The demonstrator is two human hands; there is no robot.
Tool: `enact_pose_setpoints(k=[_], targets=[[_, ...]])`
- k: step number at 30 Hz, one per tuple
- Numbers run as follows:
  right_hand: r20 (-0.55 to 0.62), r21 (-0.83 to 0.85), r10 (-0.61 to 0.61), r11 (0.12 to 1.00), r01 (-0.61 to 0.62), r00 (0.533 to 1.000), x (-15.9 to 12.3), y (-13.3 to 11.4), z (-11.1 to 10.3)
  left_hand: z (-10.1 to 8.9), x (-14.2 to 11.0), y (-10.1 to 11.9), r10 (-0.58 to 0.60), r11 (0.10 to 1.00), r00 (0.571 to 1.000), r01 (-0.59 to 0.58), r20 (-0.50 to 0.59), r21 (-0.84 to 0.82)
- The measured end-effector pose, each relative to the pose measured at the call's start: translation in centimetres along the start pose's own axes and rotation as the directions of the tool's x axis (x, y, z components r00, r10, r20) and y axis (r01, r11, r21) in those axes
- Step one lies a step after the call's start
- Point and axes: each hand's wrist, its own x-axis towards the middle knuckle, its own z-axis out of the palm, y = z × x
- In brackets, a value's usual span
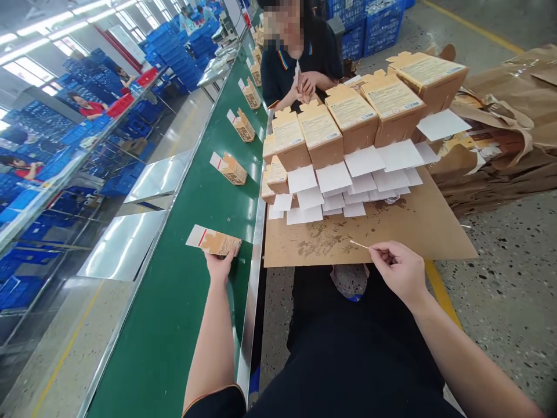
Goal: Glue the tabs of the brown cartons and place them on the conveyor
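Note:
My left hand [219, 268] is closed around the lower side of a small tan cardboard box [223, 242] on the green conveyor belt [174, 325]. The box's white flap with a red stripe points away to the left. Between the thumb and fingers of my right hand [402, 270] is a thin pale stick, which looks like a cotton swab [360, 244]. Its tip points left, over a brown cardboard sheet [435, 232] marked with dark wet-looking stains. Larger tan boxes [319, 136] with white flaps [304, 216] hanging toward me are stacked on that sheet.
More small boxes [234, 169] stand spaced along the belt. A co-worker [300, 64] sits beyond the stack, hands together. Brown paper-wrapped bundles [500, 145] lie at right. Blue crates [383, 26] stand behind; a metal rail [251, 313] edges the belt.

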Motion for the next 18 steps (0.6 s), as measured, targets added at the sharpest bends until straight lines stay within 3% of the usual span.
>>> enact_pose_setpoints(k=[3, 5, 7, 9, 11, 13, 16, 18], targets=[[-0.041, -0.012, -0.001, 1.000, 0.000, 0.999, -0.1, 0.2, -0.6, -0.4, -1.6, -0.6, 0.127, 0.990, 0.977, -0.113, -0.171, 0.089], [-0.082, -0.028, 0.009, 1.000, -0.012, 0.997, -0.3, 0.6, -1.2, 0.0, -2.6, -0.1, 0.332, 0.941, 0.901, -0.295, -0.278, 0.168], [-0.108, -0.045, 0.025, 0.999, -0.030, 0.994, -0.4, 1.0, -1.6, 2.0, -2.8, 1.5, 0.488, 0.872, 0.827, -0.478, -0.279, 0.107], [-0.112, -0.054, 0.034, 0.998, -0.040, 0.993, -0.2, 1.1, -1.7, 5.8, -2.1, 4.4, 0.522, 0.838, 0.830, -0.542, -0.194, -0.065], [-0.101, -0.046, 0.026, 0.998, -0.031, 0.995, 0.0, 0.9, -1.4, 11.0, -0.5, 8.0, 0.440, 0.885, 0.898, -0.437, -0.018, -0.157], [-0.088, -0.026, 0.009, 1.000, -0.011, 0.996, 0.2, 0.4, -0.9, 16.1, 1.6, 11.6, 0.279, 0.958, 0.946, -0.263, 0.166, -0.111], [-0.097, -0.009, -0.002, 1.000, 0.002, 0.995, -0.1, -0.2, -0.7, 21.8, 3.9, 15.5, -0.018, 0.992, 0.932, -0.028, 0.362, 0.122], [-0.126, -0.022, 0.002, 1.000, -0.005, 0.992, -0.4, -0.3, -1.1, 23.5, 4.2, 16.3, -0.120, 0.977, 0.908, 0.035, 0.402, 0.211]])
